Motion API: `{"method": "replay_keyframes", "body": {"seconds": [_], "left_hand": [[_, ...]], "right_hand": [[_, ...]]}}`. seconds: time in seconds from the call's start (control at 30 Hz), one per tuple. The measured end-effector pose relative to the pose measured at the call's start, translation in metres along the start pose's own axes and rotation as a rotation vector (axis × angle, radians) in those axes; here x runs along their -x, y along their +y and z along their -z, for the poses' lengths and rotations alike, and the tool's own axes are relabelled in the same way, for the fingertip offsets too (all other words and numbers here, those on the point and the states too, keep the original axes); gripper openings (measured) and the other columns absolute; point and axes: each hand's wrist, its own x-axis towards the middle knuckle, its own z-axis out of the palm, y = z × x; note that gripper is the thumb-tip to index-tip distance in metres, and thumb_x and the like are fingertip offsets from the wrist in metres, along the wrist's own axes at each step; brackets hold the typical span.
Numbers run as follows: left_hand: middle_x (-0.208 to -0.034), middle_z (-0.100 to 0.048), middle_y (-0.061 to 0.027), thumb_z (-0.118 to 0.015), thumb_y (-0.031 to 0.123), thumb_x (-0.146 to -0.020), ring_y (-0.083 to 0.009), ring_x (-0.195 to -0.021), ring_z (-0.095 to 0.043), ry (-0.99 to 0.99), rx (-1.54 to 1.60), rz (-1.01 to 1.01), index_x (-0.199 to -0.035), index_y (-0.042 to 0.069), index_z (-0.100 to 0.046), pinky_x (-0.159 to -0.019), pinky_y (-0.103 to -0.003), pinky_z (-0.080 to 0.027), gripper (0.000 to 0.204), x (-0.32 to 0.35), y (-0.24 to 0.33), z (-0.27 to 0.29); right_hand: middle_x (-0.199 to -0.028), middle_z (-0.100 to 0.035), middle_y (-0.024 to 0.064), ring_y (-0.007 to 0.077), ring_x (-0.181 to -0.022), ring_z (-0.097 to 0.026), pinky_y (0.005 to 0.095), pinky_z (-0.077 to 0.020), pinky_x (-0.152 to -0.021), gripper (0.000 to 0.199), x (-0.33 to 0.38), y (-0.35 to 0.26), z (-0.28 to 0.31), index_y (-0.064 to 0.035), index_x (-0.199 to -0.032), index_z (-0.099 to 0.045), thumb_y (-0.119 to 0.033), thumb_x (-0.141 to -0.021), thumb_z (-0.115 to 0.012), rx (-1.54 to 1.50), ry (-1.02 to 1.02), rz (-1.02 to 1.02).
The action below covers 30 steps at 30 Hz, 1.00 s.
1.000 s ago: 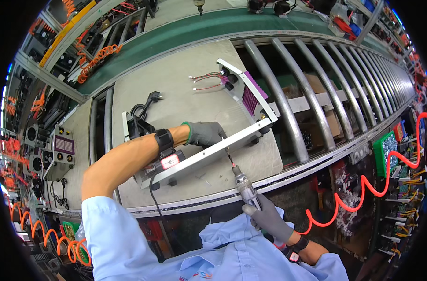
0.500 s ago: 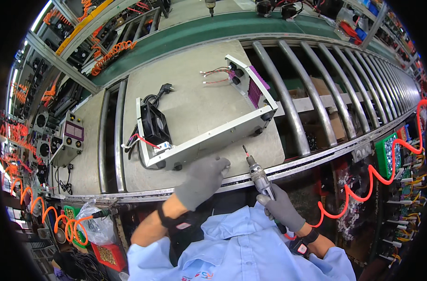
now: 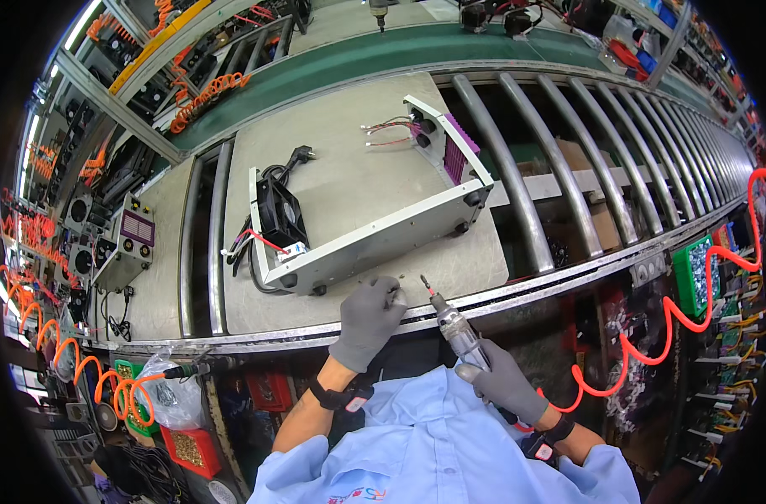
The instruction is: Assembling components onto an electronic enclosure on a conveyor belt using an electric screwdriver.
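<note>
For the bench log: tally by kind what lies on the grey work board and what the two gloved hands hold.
Open metal chassis: 1
Black fan inside it: 1
Black power plug: 1
Pneumatic screwdriver, in the right hand: 1
The left hand rests at the board's edge; what it pinches is too small to tell.
Total: 4

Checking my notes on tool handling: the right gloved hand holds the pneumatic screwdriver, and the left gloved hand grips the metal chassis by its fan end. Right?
Not quite. In the head view the left gloved hand rests on the grey board, clear of the open metal chassis. The right gloved hand does hold the pneumatic screwdriver.

Green conveyor belt (image 3: 417,52); steel rollers (image 3: 568,160); parts shelves (image 3: 106,109)
</note>
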Motion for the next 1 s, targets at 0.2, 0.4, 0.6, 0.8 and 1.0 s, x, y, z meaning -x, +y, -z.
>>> {"method": "replay_keyframes", "body": {"seconds": [0.2, 0.4, 0.6, 0.8, 1.0], "left_hand": [[-0.079, -0.068, -0.0083, -0.068, 0.005, -0.087, -0.0131, -0.065, -0.066, -0.006, 0.550, 0.395, -0.096, 0.001, -0.067, -0.058, -0.027, -0.052, 0.010, 0.011, -0.015, 0.007], [-0.084, -0.068, -0.0095, -0.067, 0.006, -0.088, -0.0152, -0.072, -0.067, 0.097, 0.354, 0.318, -0.101, 0.001, -0.069, -0.066, -0.029, -0.054, 0.014, 0.017, -0.021, 0.014], [-0.091, -0.065, -0.0135, -0.067, 0.014, -0.089, -0.0329, -0.083, -0.065, 0.026, 0.060, 0.026, -0.106, 0.009, -0.071, -0.070, -0.040, -0.053, 0.019, 0.006, 0.000, -0.008], [-0.087, -0.063, -0.0116, -0.065, 0.012, -0.087, -0.0330, -0.078, -0.063, -0.041, -0.150, -0.050, -0.095, 0.008, -0.068, -0.069, -0.043, -0.052, 0.009, -0.013, 0.010, -0.038], [-0.077, -0.058, -0.0068, -0.061, 0.016, -0.093, -0.0203, -0.064, -0.057, 0.074, 0.443, 0.283, -0.095, 0.005, -0.060, -0.057, -0.034, -0.047, 0.011, -0.002, 0.012, -0.011]], "right_hand": [[-0.083, -0.057, 0.0040, 0.0084, -0.062, -0.056, 0.0268, -0.0467, -0.053, 0.049, -0.002, -0.003, -0.006, -0.0027, -0.120, -0.056, -0.037, -0.089, -0.074, 0.049, -0.074, -0.001], [-0.084, -0.058, 0.0042, 0.0082, -0.062, -0.055, 0.0267, -0.0462, -0.053, 0.047, -0.008, -0.001, -0.013, -0.0029, -0.117, -0.056, -0.037, -0.089, -0.074, 0.092, -0.097, 0.091], [-0.080, -0.056, 0.0029, 0.0078, -0.059, -0.054, 0.0265, -0.0457, -0.049, 0.046, -0.011, -0.003, -0.008, -0.0037, -0.117, -0.055, -0.034, -0.088, -0.075, 0.045, -0.020, -0.015], [-0.080, -0.056, 0.0021, 0.0066, -0.058, -0.053, 0.0259, -0.0453, -0.047, 0.040, -0.002, -0.007, -0.002, -0.0051, -0.114, -0.055, -0.031, -0.089, -0.073, -0.001, 0.020, -0.009], [-0.086, -0.059, 0.0055, 0.0119, -0.068, -0.057, 0.0300, -0.0484, -0.059, 0.048, 0.002, -0.003, -0.004, -0.0023, -0.118, -0.057, -0.034, -0.087, -0.075, 0.076, 0.015, -0.010]]}}
